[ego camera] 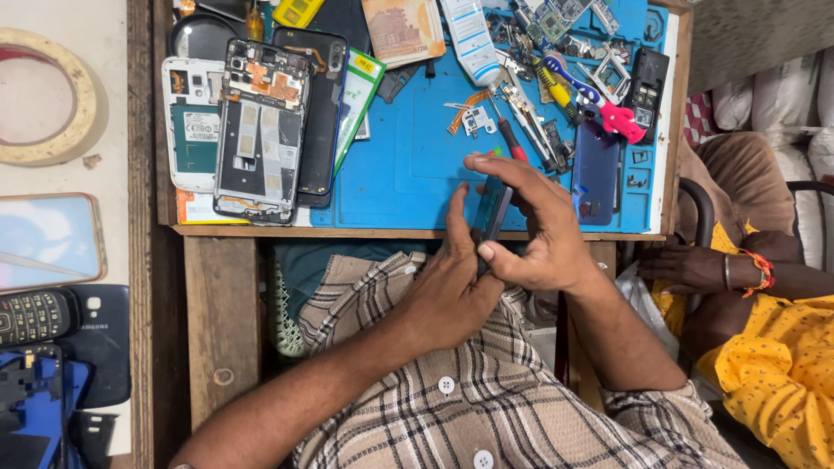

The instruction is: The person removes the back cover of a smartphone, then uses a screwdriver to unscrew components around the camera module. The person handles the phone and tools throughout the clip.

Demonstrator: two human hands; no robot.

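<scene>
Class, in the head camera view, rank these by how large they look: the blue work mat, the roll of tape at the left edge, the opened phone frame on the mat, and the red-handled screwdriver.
1. Blue work mat
2. Opened phone frame
3. Roll of tape, close to the frame, partly cut off, so unsure
4. Red-handled screwdriver

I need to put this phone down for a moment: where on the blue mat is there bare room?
The blue mat is bare in its middle, between the stack of opened phones on one side and the red-handled screwdriver and blue phone back on the other. The far edge is crowded with tools and small parts.
</scene>
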